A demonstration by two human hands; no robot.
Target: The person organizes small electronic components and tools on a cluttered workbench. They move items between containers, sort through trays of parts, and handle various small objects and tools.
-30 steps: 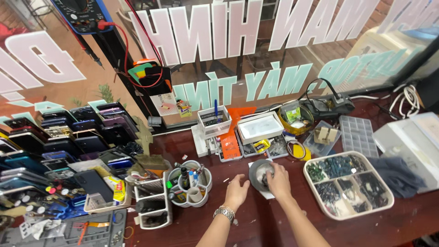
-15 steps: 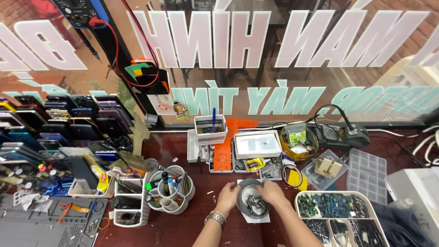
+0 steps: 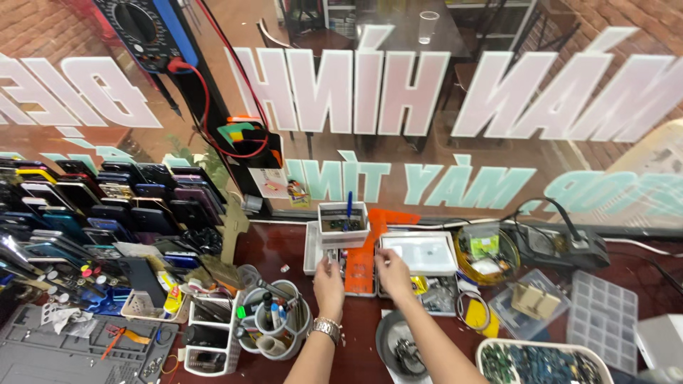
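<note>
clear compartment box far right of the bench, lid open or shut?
Cannot tell. The clear compartment box lies flat on the bench; its grid cells show, but a clear lid would look the same.

Parts tray (image 3: 544, 359) cut off below

Dark reddish-brown workbench (image 3: 284, 249) against a shop window, crowded with white parts trays (image 3: 420, 252), a round tool caddy (image 3: 274, 323) (pens and tweezers upright), a grey work mat (image 3: 71, 352), a clear compartment box (image 3: 605, 320) and rows of phones (image 3: 107, 199).

Flat orange card (image 3: 361, 267) upright between white trays (image 3: 420, 253), at both fingertips.
</note>
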